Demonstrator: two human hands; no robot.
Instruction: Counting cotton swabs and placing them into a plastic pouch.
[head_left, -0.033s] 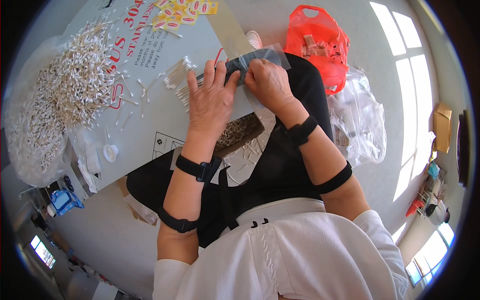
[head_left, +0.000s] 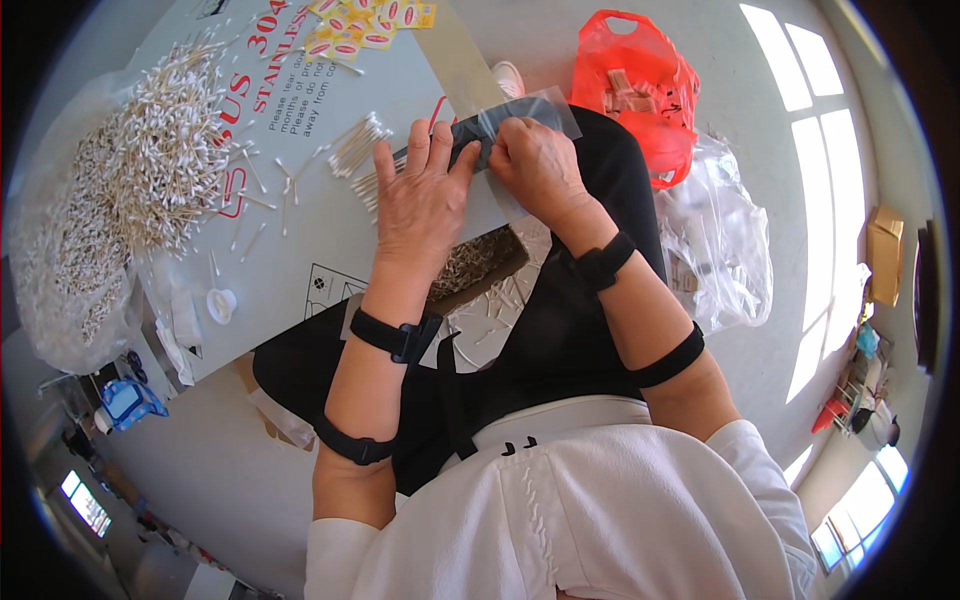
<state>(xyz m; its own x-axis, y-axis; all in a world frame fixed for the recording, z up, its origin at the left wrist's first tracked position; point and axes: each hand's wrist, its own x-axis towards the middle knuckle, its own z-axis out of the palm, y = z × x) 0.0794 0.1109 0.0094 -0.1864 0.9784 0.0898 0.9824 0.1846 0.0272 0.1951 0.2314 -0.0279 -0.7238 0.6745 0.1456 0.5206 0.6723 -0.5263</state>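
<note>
My left hand (head_left: 422,195) lies palm down at the table's edge, its fingers spread. Its thumb touches a clear plastic bag (head_left: 560,108) that looks dark over my black-clad leg. On that bag my right hand (head_left: 540,165) is closed, fingers curled and pressed together; what is under the fingertips is hidden. White-tipped cotton swabs (head_left: 358,146) lie in a loose bundle beside the left fingers, some partly covered by that hand. Below my wrists, a cardboard box (head_left: 490,283) holds more swabs, with others scattered next to it.
A big heap of swabs (head_left: 165,150) spills from a clear sack on the table's left. Yellow packets (head_left: 365,25) lie at the far edge. A red plastic bag (head_left: 650,70) with small packs and a clear bag (head_left: 715,240) are on the right.
</note>
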